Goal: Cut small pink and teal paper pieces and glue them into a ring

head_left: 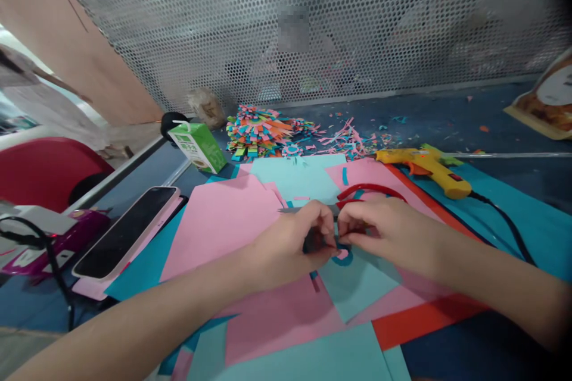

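Note:
My left hand [308,241] and my right hand [375,223] meet over the middle of the paper sheets, fingertips pinched close together. Between them is a small blue and pink paper piece [342,256], partly hidden by the fingers. Just behind my hands lie red-handled scissors [373,188], their blades partly covered by my left hand. Beneath are a pink sheet [227,220] and a light blue sheet [361,286], with small cut paper strips scattered on them.
A yellow glue gun [429,169] with a black cable lies at the right. Behind are a pile of fringed paper pieces [257,131] and a green drink carton [199,146]. A phone [127,232] and a purple power strip [75,241] are at left. A perforated metal screen [357,30] stands at the back.

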`<state>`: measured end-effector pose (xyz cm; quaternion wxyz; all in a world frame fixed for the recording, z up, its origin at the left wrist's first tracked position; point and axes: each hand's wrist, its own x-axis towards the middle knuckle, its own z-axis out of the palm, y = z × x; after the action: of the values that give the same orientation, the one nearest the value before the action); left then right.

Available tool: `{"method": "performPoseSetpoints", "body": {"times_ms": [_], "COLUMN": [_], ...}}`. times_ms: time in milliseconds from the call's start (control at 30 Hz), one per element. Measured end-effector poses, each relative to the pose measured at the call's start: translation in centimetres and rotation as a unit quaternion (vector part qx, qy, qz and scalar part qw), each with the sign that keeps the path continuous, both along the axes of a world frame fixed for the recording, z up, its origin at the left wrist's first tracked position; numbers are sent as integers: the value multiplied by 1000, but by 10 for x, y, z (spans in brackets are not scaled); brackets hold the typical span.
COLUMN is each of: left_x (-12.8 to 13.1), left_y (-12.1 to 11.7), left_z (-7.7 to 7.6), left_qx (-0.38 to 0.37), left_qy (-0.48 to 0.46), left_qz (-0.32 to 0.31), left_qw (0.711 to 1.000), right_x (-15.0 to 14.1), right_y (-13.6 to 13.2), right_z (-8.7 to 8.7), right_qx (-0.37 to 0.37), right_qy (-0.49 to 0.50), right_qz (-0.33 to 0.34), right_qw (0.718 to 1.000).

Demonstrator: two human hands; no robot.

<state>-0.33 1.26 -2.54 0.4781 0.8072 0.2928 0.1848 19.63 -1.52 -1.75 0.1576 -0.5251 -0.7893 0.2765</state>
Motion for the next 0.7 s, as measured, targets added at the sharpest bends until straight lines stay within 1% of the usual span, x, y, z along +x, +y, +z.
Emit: {"method": "performPoseSetpoints", "body": {"times_ms": [133, 333, 533, 700], "left_x": [0, 1, 1, 0], "left_y": [0, -1, -2, -4], "left_z": [2, 4, 3, 5], "left_qx": [22, 32, 55, 58], "left_qy": [21, 27, 30, 31], "left_qz": [2, -4, -4, -6], "left_qw": [1000, 999, 998, 998], "right_x": [0, 1, -3, -5], "right_y": [-1, -1, -3, -3], "right_z": [-2, -4, -3, -5], "right_qx": [-7, -10, 7, 15], "right_qy": [-12, -15, -32, -51], "right_qz": [-13, -11, -7, -9], "right_qw": [1000, 1000, 999, 999]}}
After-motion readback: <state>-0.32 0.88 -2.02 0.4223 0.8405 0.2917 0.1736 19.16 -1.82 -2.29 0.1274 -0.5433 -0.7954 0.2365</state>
